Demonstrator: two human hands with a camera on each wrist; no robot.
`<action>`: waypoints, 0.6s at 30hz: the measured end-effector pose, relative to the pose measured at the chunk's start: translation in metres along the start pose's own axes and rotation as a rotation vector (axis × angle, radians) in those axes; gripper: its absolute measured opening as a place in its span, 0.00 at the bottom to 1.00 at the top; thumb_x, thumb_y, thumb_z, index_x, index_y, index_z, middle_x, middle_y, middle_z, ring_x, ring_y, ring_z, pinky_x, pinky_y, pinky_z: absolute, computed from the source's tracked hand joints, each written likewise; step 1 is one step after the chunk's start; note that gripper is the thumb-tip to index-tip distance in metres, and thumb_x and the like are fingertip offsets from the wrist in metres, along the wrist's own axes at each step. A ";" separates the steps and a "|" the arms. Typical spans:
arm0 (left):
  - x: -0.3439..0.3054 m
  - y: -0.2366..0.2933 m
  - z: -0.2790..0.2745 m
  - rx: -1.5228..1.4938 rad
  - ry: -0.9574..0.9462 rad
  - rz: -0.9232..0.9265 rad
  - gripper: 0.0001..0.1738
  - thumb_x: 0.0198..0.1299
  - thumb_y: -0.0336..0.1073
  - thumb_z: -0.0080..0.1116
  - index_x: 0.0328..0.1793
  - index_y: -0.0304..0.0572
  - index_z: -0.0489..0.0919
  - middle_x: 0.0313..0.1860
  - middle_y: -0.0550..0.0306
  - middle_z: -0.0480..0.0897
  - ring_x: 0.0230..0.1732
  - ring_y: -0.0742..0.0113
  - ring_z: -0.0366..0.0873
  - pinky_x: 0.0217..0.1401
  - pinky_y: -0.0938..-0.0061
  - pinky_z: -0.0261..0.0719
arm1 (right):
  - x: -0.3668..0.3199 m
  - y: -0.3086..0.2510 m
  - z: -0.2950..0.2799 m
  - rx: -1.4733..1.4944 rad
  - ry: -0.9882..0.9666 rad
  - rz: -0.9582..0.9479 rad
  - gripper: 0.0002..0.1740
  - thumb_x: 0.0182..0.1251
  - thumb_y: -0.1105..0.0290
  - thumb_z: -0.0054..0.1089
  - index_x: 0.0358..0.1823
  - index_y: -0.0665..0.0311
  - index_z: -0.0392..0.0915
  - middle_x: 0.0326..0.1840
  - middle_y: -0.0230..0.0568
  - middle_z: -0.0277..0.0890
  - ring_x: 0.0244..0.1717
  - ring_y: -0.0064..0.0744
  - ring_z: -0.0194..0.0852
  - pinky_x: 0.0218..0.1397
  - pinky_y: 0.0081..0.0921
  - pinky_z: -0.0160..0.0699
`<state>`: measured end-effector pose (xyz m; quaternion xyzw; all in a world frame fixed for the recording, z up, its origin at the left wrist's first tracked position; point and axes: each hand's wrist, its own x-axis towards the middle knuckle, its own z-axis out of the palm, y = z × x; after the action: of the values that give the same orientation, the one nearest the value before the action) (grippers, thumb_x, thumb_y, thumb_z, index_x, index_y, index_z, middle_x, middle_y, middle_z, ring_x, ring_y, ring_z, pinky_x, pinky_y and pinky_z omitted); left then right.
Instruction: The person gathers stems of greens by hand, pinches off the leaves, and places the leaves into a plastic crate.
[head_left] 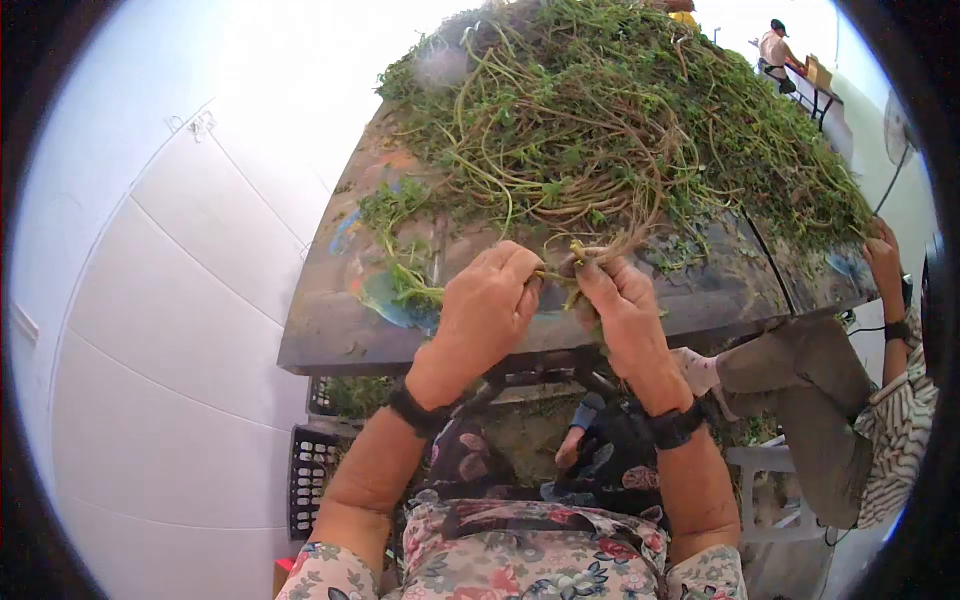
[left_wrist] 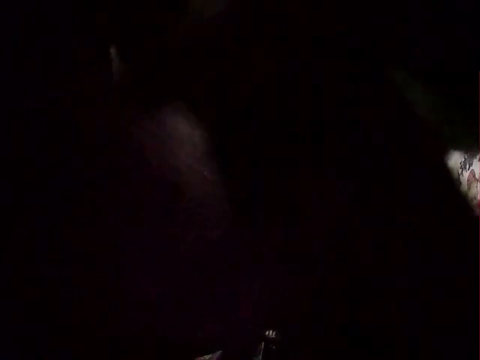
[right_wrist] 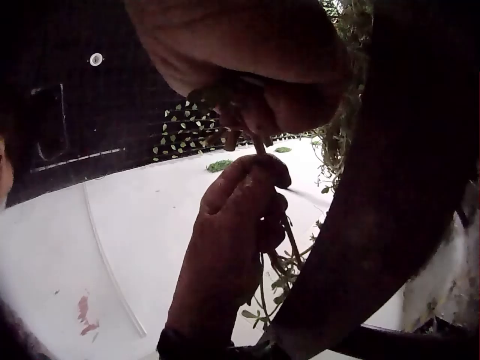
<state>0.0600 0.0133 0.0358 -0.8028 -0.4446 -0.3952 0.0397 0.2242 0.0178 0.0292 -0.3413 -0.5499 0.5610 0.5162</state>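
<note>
while left wrist view is near-black, head view shows left fingers (head_left: 518,265), right fingers (head_left: 601,289), both pinching stems (head_left: 421,292)

Dark tbl (head_left: 700,300), lg. leafy heap (head_left: 570,110), blue patch (head_left: 392,306), prob. paint

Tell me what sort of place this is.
Probably an indoor workroom for handling plants: a big heap of leafy stems covers much of the table, a black crate shows below its edge, and a second person sits alongside.
</note>
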 end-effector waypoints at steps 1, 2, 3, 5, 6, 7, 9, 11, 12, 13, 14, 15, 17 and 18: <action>0.000 -0.001 0.002 -0.011 0.013 -0.038 0.05 0.52 0.28 0.50 0.35 0.35 0.72 0.33 0.46 0.74 0.33 0.45 0.73 0.34 0.62 0.71 | 0.001 0.003 0.004 0.008 0.009 -0.005 0.13 0.68 0.63 0.48 0.42 0.64 0.75 0.24 0.24 0.67 0.24 0.12 0.59 0.25 0.14 0.59; 0.000 -0.001 0.003 -0.023 0.025 -0.076 0.05 0.52 0.28 0.49 0.34 0.35 0.72 0.33 0.46 0.74 0.33 0.44 0.72 0.34 0.61 0.71 | 0.000 0.007 0.009 -0.028 0.047 -0.053 0.13 0.68 0.63 0.48 0.42 0.65 0.75 0.23 0.25 0.67 0.24 0.13 0.60 0.25 0.14 0.59; 0.000 -0.003 0.005 -0.034 0.036 -0.114 0.05 0.53 0.29 0.47 0.33 0.36 0.72 0.33 0.45 0.74 0.33 0.43 0.72 0.33 0.60 0.70 | -0.003 0.013 0.017 -0.064 0.085 -0.101 0.13 0.68 0.63 0.48 0.43 0.65 0.74 0.23 0.25 0.67 0.24 0.13 0.60 0.25 0.14 0.59; -0.008 -0.028 0.020 0.084 0.060 -0.119 0.05 0.55 0.32 0.48 0.35 0.40 0.72 0.29 0.51 0.75 0.29 0.50 0.73 0.30 0.62 0.71 | -0.006 0.024 0.029 -0.090 0.162 -0.184 0.14 0.68 0.62 0.48 0.43 0.65 0.74 0.22 0.25 0.66 0.23 0.13 0.60 0.24 0.15 0.58; -0.007 -0.036 0.020 0.143 0.072 -0.121 0.05 0.56 0.34 0.48 0.36 0.43 0.71 0.27 0.54 0.75 0.27 0.53 0.74 0.29 0.63 0.72 | -0.008 0.029 0.034 -0.079 0.202 -0.221 0.14 0.68 0.61 0.47 0.44 0.65 0.74 0.23 0.24 0.66 0.22 0.12 0.59 0.23 0.15 0.57; -0.002 -0.049 0.011 -0.246 0.187 -0.422 0.05 0.58 0.35 0.47 0.36 0.45 0.71 0.26 0.57 0.75 0.25 0.61 0.72 0.25 0.69 0.69 | -0.010 0.032 0.037 -0.068 0.241 -0.259 0.14 0.69 0.61 0.47 0.44 0.65 0.74 0.23 0.23 0.66 0.21 0.11 0.58 0.22 0.15 0.56; 0.007 -0.061 -0.015 -0.772 0.319 -0.663 0.06 0.62 0.38 0.46 0.37 0.47 0.71 0.26 0.62 0.74 0.22 0.72 0.69 0.21 0.77 0.65 | -0.029 0.021 0.033 0.186 0.126 -0.031 0.14 0.68 0.62 0.47 0.42 0.66 0.74 0.21 0.24 0.65 0.21 0.11 0.57 0.21 0.15 0.56; 0.009 -0.063 -0.041 -1.022 0.374 -0.550 0.06 0.64 0.39 0.45 0.39 0.49 0.71 0.27 0.65 0.74 0.22 0.78 0.66 0.20 0.83 0.62 | -0.045 0.002 0.023 0.121 -0.044 0.111 0.14 0.67 0.63 0.48 0.42 0.67 0.75 0.22 0.27 0.67 0.23 0.15 0.60 0.24 0.18 0.59; 0.008 -0.063 -0.048 -1.019 0.418 -0.510 0.07 0.65 0.39 0.45 0.40 0.48 0.71 0.28 0.63 0.74 0.23 0.78 0.66 0.21 0.83 0.63 | -0.052 -0.006 0.008 -0.071 -0.156 0.136 0.15 0.66 0.62 0.48 0.42 0.67 0.75 0.23 0.31 0.70 0.25 0.18 0.63 0.27 0.22 0.63; 0.007 -0.062 -0.054 -1.013 0.463 -0.468 0.07 0.66 0.40 0.44 0.40 0.47 0.71 0.29 0.62 0.75 0.23 0.77 0.66 0.22 0.83 0.63 | -0.056 -0.008 -0.003 -0.265 -0.270 0.154 0.16 0.65 0.62 0.49 0.43 0.68 0.76 0.25 0.34 0.73 0.27 0.21 0.67 0.30 0.25 0.67; 0.006 -0.060 -0.060 -1.009 0.506 -0.426 0.08 0.66 0.40 0.44 0.40 0.46 0.71 0.29 0.61 0.75 0.24 0.77 0.66 0.23 0.83 0.64 | -0.061 -0.003 -0.010 -0.308 -0.321 0.157 0.16 0.64 0.62 0.49 0.43 0.68 0.76 0.25 0.36 0.74 0.27 0.24 0.69 0.31 0.26 0.69; 0.005 -0.058 -0.067 -1.011 0.558 -0.395 0.09 0.67 0.40 0.44 0.40 0.45 0.71 0.30 0.60 0.76 0.25 0.76 0.67 0.26 0.83 0.65 | -0.069 0.005 -0.016 -0.354 -0.368 0.158 0.16 0.63 0.62 0.50 0.43 0.67 0.76 0.25 0.39 0.75 0.27 0.27 0.71 0.32 0.27 0.70; 0.001 -0.052 -0.077 -1.018 0.668 -0.333 0.10 0.67 0.40 0.44 0.40 0.43 0.70 0.30 0.58 0.76 0.29 0.76 0.69 0.31 0.82 0.68 | -0.081 0.025 -0.027 -0.502 -0.444 0.160 0.14 0.62 0.64 0.51 0.41 0.68 0.76 0.23 0.42 0.75 0.25 0.31 0.71 0.31 0.28 0.70; 0.001 -0.051 -0.081 -1.035 0.712 -0.299 0.11 0.68 0.40 0.43 0.40 0.41 0.69 0.30 0.57 0.76 0.33 0.74 0.71 0.38 0.79 0.70 | -0.085 0.043 -0.030 -0.600 -0.473 0.158 0.13 0.61 0.66 0.51 0.39 0.68 0.76 0.22 0.43 0.74 0.22 0.31 0.70 0.29 0.27 0.70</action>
<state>-0.0260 0.0107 0.0771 -0.4674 -0.2631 -0.8019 -0.2630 0.2641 -0.0492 -0.0329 -0.3798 -0.7653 0.4764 0.2076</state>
